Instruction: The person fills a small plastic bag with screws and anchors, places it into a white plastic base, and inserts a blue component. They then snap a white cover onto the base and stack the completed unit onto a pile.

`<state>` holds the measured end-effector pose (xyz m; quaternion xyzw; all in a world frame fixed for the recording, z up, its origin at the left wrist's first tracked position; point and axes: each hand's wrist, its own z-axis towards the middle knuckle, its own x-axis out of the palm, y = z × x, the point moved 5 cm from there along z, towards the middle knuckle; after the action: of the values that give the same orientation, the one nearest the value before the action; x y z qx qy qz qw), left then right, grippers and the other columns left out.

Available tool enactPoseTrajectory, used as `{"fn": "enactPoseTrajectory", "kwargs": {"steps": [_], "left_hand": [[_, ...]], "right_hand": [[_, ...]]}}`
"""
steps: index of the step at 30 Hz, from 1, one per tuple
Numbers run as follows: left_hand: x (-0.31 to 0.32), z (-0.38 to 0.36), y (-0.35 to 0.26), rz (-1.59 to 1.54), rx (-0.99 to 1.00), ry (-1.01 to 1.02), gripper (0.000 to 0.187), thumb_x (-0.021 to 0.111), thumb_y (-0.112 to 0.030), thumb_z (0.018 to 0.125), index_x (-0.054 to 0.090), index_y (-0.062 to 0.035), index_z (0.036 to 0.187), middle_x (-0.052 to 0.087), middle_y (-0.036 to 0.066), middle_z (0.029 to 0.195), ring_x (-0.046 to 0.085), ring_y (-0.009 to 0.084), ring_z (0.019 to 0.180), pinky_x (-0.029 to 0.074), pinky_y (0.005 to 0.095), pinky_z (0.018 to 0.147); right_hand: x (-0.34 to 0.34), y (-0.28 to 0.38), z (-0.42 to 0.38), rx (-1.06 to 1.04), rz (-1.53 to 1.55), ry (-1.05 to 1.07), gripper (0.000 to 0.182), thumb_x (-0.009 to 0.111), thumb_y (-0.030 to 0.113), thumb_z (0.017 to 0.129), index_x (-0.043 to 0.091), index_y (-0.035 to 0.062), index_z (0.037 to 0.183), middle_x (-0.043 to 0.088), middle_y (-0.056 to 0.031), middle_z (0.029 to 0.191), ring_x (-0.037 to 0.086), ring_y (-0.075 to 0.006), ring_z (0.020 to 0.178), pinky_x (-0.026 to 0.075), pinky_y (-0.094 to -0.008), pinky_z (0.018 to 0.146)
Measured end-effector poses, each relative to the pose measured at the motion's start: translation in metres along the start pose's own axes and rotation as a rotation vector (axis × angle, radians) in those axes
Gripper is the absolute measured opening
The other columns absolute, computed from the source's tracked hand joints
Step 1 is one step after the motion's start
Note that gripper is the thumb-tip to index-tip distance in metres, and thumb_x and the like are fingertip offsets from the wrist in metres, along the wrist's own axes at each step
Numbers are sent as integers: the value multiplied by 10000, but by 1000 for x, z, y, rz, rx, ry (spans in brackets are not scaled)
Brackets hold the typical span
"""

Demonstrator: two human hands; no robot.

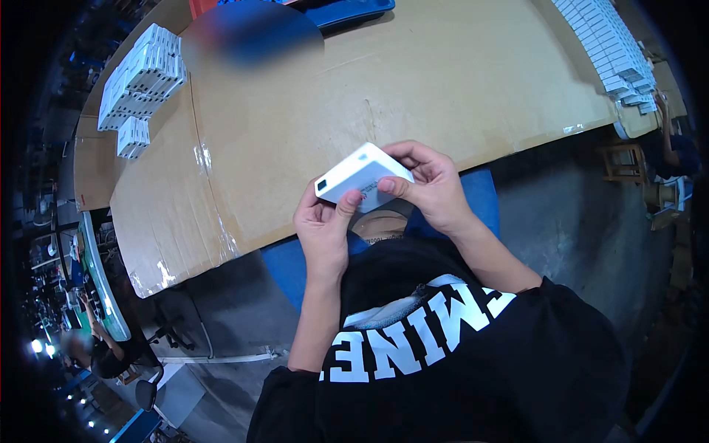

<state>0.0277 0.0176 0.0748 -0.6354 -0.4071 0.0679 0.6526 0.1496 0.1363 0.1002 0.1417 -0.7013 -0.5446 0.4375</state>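
A small white box [363,176] with a dark square on its side and fine print on its face is held between both hands, over the near edge of the table. My left hand [325,221] grips its left end, thumb on the printed face. Around the right end my right hand [432,184] is closed, its thumb also on the face and its fingers partly hidden behind the box. The box is tilted, its left end nearer my body.
A cardboard-covered table [295,133] spans the view. Stacked white boxes [148,70] stand at its left, with a smaller stack [133,138] beside them. More boxes [609,48] are piled at the far right. A blue tray [347,12] lies at the back. People are at both sides.
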Motion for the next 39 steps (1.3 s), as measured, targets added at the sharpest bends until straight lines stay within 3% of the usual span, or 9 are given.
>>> {"fn": "enactPoseTrajectory", "kwargs": {"steps": [3, 5, 7, 9, 11, 12, 21, 27, 39], "left_hand": [[6, 0, 3, -242, -84, -92, 348, 727, -64, 958, 563, 22, 1253, 668, 93, 1148, 653, 160, 1070, 529, 303, 953], [13, 2, -8, -199, -62, -79, 461, 739, -42, 940, 515, 31, 1336, 659, 105, 1159, 638, 177, 1113, 505, 310, 1006], [20, 3, -33, 140, 225, -81, 533, 754, -20, 916, 490, 38, 1375, 646, 112, 1177, 637, 192, 1124, 489, 322, 1039], [12, 2, -39, 158, 227, -67, 523, 779, -10, 890, 526, 51, 1344, 635, 100, 1171, 633, 180, 1108, 491, 313, 1024], [11, 1, -36, 337, 73, 118, 425, 786, -8, 887, 587, 64, 1255, 631, 78, 1145, 628, 154, 1080, 504, 298, 985], [12, 0, -35, 259, 64, 107, 342, 782, -5, 892, 621, 72, 1183, 632, 60, 1115, 626, 134, 1054, 514, 278, 946], [14, 1, -21, 197, 50, 89, 346, 763, -16, 916, 617, 67, 1218, 698, 91, 1084, 654, 125, 1010, 539, 275, 909], [11, 9, -23, 249, 65, 78, 374, 761, -43, 926, 608, 64, 1250, 695, 89, 1093, 651, 127, 1025, 536, 274, 919], [11, 7, -11, 247, 44, 90, 346, 749, -66, 941, 598, 53, 1229, 681, 79, 1096, 642, 123, 1027, 532, 275, 925]], "right_hand": [[-2, -12, 1, 10, 89, -63, 441, 805, 28, 867, 620, -34, 1263, 698, -89, 1135, 652, -149, 1097, 529, -298, 981], [-7, -15, 0, 3, 125, -120, 396, 787, 60, 902, 628, -35, 1253, 705, -99, 1134, 647, -139, 1107, 532, -263, 953], [-9, -11, 0, -8, 82, -76, 401, 786, 61, 903, 625, -35, 1258, 708, -98, 1127, 655, -136, 1086, 536, -262, 941], [-10, -4, -2, -18, 40, -33, 405, 785, 62, 904, 623, -35, 1263, 711, -98, 1119, 662, -132, 1065, 541, -261, 929], [-7, -1, -4, 23, 11, 22, 383, 783, 61, 906, 626, -38, 1241, 719, -91, 1089, 676, -123, 1018, 553, -261, 897], [-8, -4, -5, 25, 13, 24, 383, 783, 61, 906, 626, -38, 1241, 719, -91, 1089, 676, -123, 1018, 553, -261, 897], [-14, -13, -3, 23, 74, -8, 291, 738, 72, 948, 624, -34, 1194, 718, -79, 1055, 677, -106, 965, 559, -255, 883], [-14, -23, 2, 78, 93, -81, 312, 732, 117, 964, 621, -42, 1208, 689, -73, 1104, 642, -106, 1033, 534, -254, 914], [-19, -26, 2, 74, 8, -2, 281, 722, 130, 974, 641, -52, 1171, 691, -62, 1065, 638, -95, 985, 538, -251, 875]]}}
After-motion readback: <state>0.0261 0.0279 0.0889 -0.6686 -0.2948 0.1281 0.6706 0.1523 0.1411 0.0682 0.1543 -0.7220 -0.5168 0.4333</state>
